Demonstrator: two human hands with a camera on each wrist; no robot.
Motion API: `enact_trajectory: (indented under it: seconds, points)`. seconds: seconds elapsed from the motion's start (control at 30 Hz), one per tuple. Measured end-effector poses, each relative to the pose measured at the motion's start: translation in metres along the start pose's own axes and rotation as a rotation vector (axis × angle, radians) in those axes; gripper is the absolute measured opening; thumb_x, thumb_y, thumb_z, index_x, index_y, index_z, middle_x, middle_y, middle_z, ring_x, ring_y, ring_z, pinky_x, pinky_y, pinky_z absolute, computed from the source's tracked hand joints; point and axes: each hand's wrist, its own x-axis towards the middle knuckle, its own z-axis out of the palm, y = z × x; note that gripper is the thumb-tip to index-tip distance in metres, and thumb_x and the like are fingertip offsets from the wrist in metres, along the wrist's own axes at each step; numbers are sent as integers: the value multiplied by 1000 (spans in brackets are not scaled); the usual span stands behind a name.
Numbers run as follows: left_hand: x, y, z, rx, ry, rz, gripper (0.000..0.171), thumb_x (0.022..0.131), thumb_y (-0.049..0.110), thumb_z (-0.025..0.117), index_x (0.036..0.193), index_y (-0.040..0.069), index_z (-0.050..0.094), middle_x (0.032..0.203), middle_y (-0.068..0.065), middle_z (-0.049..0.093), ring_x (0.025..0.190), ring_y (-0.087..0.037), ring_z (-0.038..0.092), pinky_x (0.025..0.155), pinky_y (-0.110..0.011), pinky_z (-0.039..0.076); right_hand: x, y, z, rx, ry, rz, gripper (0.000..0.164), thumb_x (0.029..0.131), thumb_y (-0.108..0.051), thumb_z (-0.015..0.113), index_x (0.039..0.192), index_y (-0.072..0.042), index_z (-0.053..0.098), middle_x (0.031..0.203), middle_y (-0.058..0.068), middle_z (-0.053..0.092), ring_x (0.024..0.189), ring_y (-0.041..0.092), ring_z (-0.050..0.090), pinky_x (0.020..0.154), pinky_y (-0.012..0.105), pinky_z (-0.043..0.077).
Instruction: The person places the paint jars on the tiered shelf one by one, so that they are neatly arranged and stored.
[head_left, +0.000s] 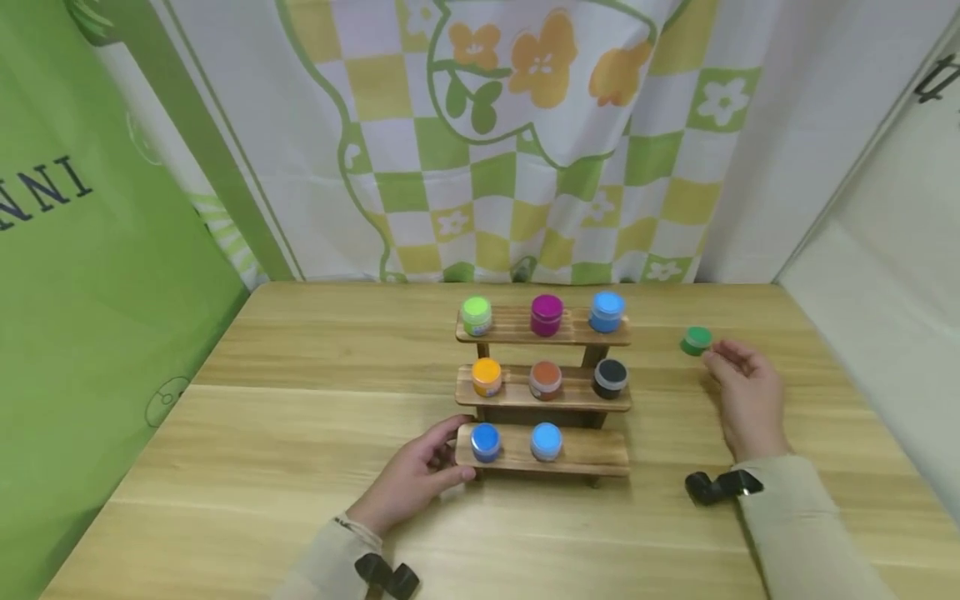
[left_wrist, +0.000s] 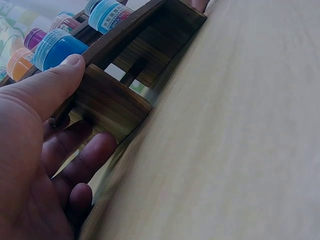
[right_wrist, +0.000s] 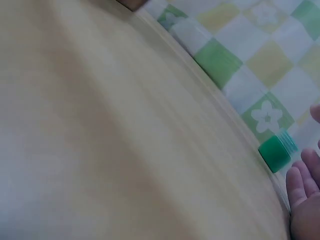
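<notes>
A three-tier wooden display stand [head_left: 588,450] carries small paint jars with coloured lids. My left hand [head_left: 420,475] holds the left end of its lowest tier. In the left wrist view the thumb [left_wrist: 72,67] lies against the board's end beside a blue jar [left_wrist: 55,49], with the other fingers curled below. On the table right of the stand sits a green jar [head_left: 697,340]. Beside it is my right hand [head_left: 752,398], fingers loosely bent; in the right wrist view its fingertips [right_wrist: 294,176] lie close to the green jar [right_wrist: 276,152].
The top tier bears a light green jar [head_left: 476,316], a purple jar [head_left: 547,314] and a blue jar [head_left: 607,312]. Orange [head_left: 487,377], brown [head_left: 545,380] and black [head_left: 611,379] jars stand on the middle tier. A patterned curtain [head_left: 540,192] hangs behind the wooden table [head_left: 315,358].
</notes>
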Motion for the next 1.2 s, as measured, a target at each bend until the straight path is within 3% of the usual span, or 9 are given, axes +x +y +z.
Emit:
enact_trajectory:
  seconds: [0.2,0.33,0.43,0.53,0.63,0.73,0.9,0.97,1.2]
  points:
    - [3,-3,6,-13,-3,12,70,90,36,75,151,20,46,110,0,63,93,-18,59,79,-30,52,22,-5,-4,-135,-33,62,68,91,-17,76,148,-1,44,133,2,54,117,9,52,85,8,46]
    - [5,-4,8,-17,-10,20,69,90,36,75,151,20,45,106,1,63,91,-17,60,77,-30,53,31,-6,-3,-356,-124,54,73,94,-27,73,154,-4,37,146,9,47,127,15,46,88,9,44]
    - [4,-4,8,-13,-11,16,69,90,36,75,151,20,45,105,2,63,90,-17,60,77,-30,52,33,-4,-1,-468,-169,17,68,97,-23,68,153,0,36,131,5,54,114,9,52,85,9,46]
    - [3,-4,7,-10,-13,18,69,91,36,74,151,21,45,105,2,63,90,-17,59,76,-30,52,32,-2,1,-484,-166,7,62,98,-14,65,151,4,37,116,-7,54,101,-1,51,82,8,48]
    - [3,-4,6,-8,-13,17,68,92,35,74,151,21,45,105,2,62,90,-17,59,76,-29,52,32,-2,4,-513,-134,-7,59,98,-13,65,149,4,41,115,-8,55,100,-3,51,82,7,47]
    - [3,-3,5,-8,-14,12,67,92,34,74,151,21,45,105,3,62,90,-17,58,75,-29,52,31,0,3,-472,-111,15,60,97,-15,68,149,0,43,117,-8,56,103,-2,51,82,5,45]
    - [1,-2,2,2,-6,21,68,92,34,74,152,21,44,102,3,63,89,-16,59,74,-29,52,26,1,-3,-284,-82,49,63,93,-16,73,148,-2,46,111,-13,57,103,0,53,81,5,45]
    - [1,-2,0,1,-1,26,68,92,34,74,152,21,44,102,3,63,89,-16,59,74,-29,52,24,1,-4,-198,-93,47,63,92,-13,75,147,-2,47,111,-11,59,103,1,54,81,6,46]
    - [1,-2,-1,3,-2,27,68,92,35,73,152,21,44,108,3,63,91,-16,59,76,-29,52,14,-1,-10,-80,-156,48,65,92,-6,73,148,2,42,112,-7,59,103,4,55,82,10,49]
